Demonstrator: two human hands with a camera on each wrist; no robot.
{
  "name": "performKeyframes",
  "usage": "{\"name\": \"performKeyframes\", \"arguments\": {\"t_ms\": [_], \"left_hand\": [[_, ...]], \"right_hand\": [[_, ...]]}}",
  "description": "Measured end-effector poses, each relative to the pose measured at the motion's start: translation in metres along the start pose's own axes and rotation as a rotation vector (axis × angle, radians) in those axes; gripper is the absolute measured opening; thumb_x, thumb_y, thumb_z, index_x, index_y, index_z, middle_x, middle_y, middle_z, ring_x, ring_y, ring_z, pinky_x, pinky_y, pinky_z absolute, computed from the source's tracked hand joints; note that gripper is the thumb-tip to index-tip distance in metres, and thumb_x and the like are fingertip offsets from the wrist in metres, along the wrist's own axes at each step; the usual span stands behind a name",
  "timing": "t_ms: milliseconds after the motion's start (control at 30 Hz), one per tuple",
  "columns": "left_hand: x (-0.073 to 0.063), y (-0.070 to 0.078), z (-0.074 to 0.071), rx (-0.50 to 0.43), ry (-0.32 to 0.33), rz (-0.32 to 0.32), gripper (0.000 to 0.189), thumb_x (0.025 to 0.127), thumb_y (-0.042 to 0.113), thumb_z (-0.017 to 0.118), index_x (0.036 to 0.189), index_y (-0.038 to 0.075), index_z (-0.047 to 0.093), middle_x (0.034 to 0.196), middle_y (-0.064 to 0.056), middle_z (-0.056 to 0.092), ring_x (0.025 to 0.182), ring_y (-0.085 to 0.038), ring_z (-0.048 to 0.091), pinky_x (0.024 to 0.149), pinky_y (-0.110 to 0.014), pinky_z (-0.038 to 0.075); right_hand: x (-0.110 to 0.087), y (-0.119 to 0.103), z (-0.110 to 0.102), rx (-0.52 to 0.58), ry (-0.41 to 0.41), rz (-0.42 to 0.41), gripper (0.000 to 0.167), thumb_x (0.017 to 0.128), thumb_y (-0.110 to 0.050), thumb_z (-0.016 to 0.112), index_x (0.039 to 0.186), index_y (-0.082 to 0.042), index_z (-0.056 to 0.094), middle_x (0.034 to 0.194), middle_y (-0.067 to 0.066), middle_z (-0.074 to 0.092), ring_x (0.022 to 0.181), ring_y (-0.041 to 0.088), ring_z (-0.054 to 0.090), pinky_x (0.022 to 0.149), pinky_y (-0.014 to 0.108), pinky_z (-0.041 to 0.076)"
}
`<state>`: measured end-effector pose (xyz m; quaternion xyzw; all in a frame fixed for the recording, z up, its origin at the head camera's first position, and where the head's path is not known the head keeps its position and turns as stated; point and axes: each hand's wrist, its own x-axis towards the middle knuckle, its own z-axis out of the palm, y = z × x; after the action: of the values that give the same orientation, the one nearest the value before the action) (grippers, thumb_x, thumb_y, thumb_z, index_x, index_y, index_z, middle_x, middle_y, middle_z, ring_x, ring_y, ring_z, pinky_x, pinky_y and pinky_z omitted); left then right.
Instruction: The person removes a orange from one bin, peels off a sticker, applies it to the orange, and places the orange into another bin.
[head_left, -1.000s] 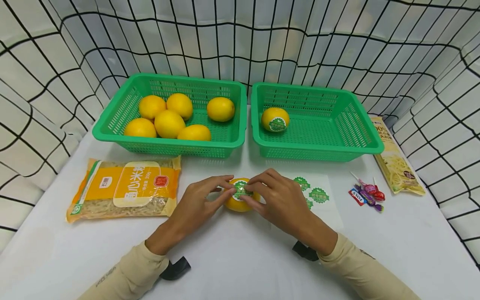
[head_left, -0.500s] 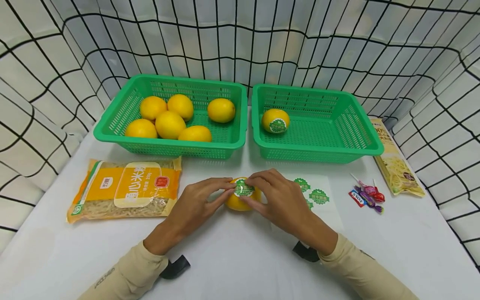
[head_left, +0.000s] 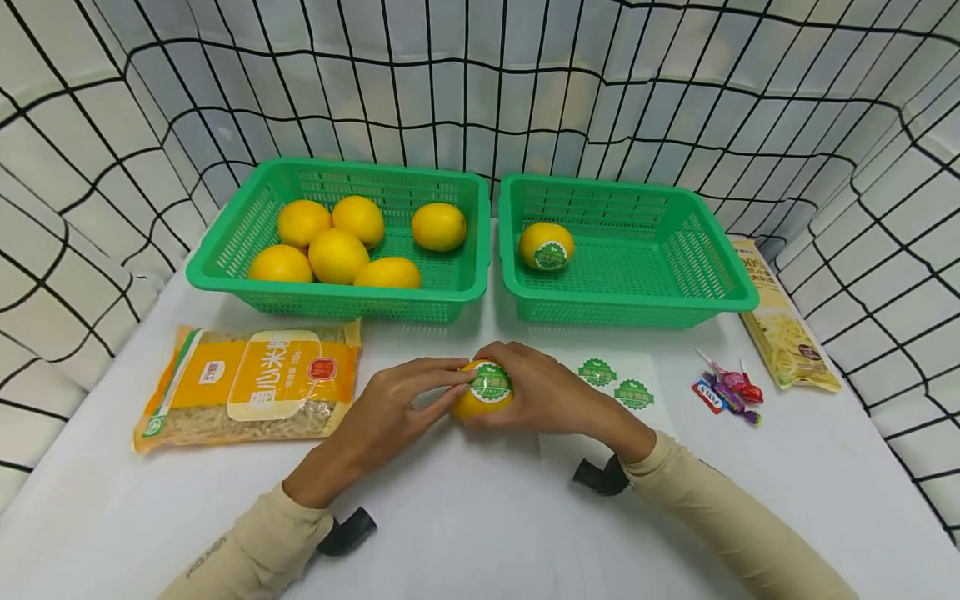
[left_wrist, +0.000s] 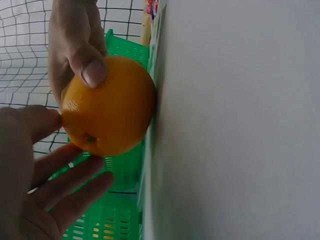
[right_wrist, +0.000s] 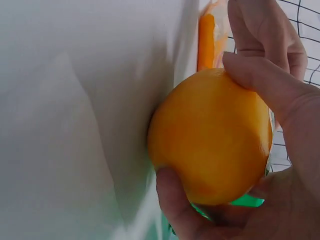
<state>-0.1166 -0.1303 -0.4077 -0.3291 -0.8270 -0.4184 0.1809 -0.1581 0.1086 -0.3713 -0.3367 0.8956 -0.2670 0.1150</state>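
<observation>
An orange [head_left: 474, 406] with a round green-and-white sticker [head_left: 491, 382] on its upper side sits on the white tabletop. My right hand [head_left: 543, 390] grips it from the right, thumb and fingers spread around its side in the right wrist view. From the left, my left hand [head_left: 401, 404] touches the fruit with its thumb and fingertips at the sticker's edge. Its fingers [left_wrist: 75, 182] are extended and spread in the left wrist view. To the right, partly under my right forearm, lies a sheet [head_left: 660, 417] bearing more green stickers [head_left: 633, 393].
Behind stand two green baskets, the left one [head_left: 337, 296] holding several oranges, the right one [head_left: 637, 304] a single stickered orange [head_left: 547, 246]. A noodle bag [head_left: 255, 383] lies left. Lollipops and candies [head_left: 731, 390] and a yellow packet [head_left: 791, 325] lie right. Black netting surrounds the table.
My right hand has shifted from pinching at the sticker to wrapping around the orange's right side. More of the sticker shows. The left hand stays nearly in place.
</observation>
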Motion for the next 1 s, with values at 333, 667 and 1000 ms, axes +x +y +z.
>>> {"name": "performKeyframes", "arguments": {"t_ms": [333,667,1000], "left_hand": [[0.047,0.010,0.019,-0.397,-0.210,-0.517,0.028,0.108,0.032,0.065,0.129,0.014,0.072,0.120,-0.008,0.075,0.106,-0.025,0.072,0.084,-0.043,0.064],[0.099,-0.006,0.054,-0.872,-0.094,-0.796,0.052,0.110,0.045,0.057,0.143,0.005,0.062,0.140,-0.020,0.068,0.124,-0.039,0.069,0.088,-0.045,0.065],[0.103,-0.010,0.064,-1.056,0.058,-0.886,0.040,0.110,0.037,0.060,0.137,0.007,0.063,0.134,-0.017,0.071,0.119,-0.030,0.072,0.093,-0.045,0.064]], "right_hand": [[-0.033,0.014,-0.060,-0.035,-0.009,0.088,0.071,0.083,-0.035,0.088,0.140,-0.013,0.053,0.123,0.009,0.063,0.100,0.022,0.062,0.081,0.033,0.059],[-0.016,0.029,-0.170,-0.097,-0.002,0.210,0.073,0.090,-0.042,0.082,0.147,-0.011,0.048,0.119,0.023,0.063,0.080,0.027,0.066,0.066,0.035,0.058],[0.085,0.053,-0.164,-0.348,-0.326,0.326,0.072,0.097,-0.043,0.074,0.155,-0.015,0.042,0.135,0.019,0.060,0.089,0.031,0.072,0.076,0.038,0.064]]}}
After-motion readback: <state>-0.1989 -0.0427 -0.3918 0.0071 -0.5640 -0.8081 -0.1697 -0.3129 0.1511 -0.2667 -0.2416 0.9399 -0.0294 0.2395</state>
